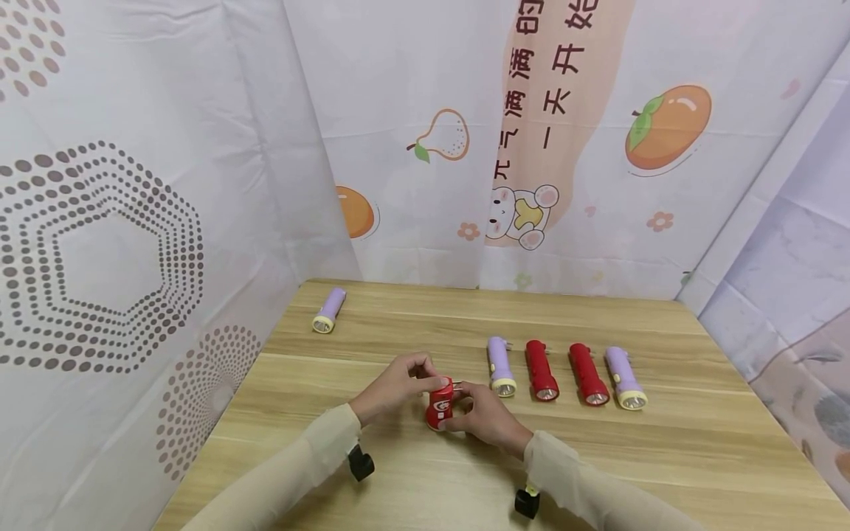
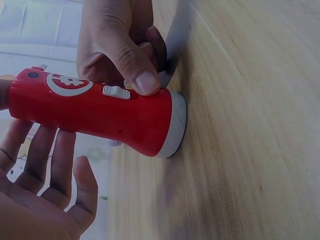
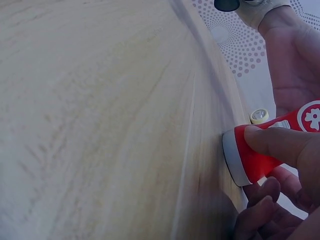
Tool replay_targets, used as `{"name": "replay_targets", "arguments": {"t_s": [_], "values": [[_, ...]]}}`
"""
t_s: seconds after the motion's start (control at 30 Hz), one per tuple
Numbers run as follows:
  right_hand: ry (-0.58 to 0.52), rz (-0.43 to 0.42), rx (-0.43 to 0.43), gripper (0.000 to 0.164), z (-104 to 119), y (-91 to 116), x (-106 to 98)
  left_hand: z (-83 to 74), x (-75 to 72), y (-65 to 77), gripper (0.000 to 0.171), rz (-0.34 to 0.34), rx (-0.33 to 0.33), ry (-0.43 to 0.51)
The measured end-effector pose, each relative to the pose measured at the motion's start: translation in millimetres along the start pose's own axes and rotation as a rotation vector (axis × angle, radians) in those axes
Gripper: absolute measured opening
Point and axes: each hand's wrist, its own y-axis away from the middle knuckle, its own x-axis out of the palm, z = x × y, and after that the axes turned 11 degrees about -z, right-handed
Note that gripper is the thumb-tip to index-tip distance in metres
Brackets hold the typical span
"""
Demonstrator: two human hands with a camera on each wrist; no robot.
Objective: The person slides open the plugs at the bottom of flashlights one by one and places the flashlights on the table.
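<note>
A red flashlight [image 1: 439,410] stands upright on the table, its wide head down; the left wrist view shows its white rim, a white slide switch and a round white emblem. Metal prongs stick out near its tail. My left hand [image 1: 401,385] holds the tail end from above, thumb and fingers about the top; other fingers [image 2: 65,160] extend along the body in the left wrist view. My right hand [image 1: 490,414] grips the lower body near the head, thumb [image 3: 277,142] pressed against the red shell in the right wrist view.
To the right stand out a lilac flashlight [image 1: 499,365], a red flashlight [image 1: 541,369], another red flashlight [image 1: 588,372] and another lilac one [image 1: 624,376], lying in a row. A further lilac flashlight [image 1: 330,307] lies at the back left. Printed curtains [image 1: 398,258] border the wooden table [image 1: 398,317].
</note>
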Motion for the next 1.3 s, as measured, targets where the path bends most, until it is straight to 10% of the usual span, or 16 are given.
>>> {"name": "replay_targets", "arguments": {"t_s": [1.3], "values": [[0.047, -0.028, -0.064, 0.056, -8.3, 6.0, 2.7, 8.8, -6.5, 20.3, 0.03, -0.054, 0.277, -0.182]]}}
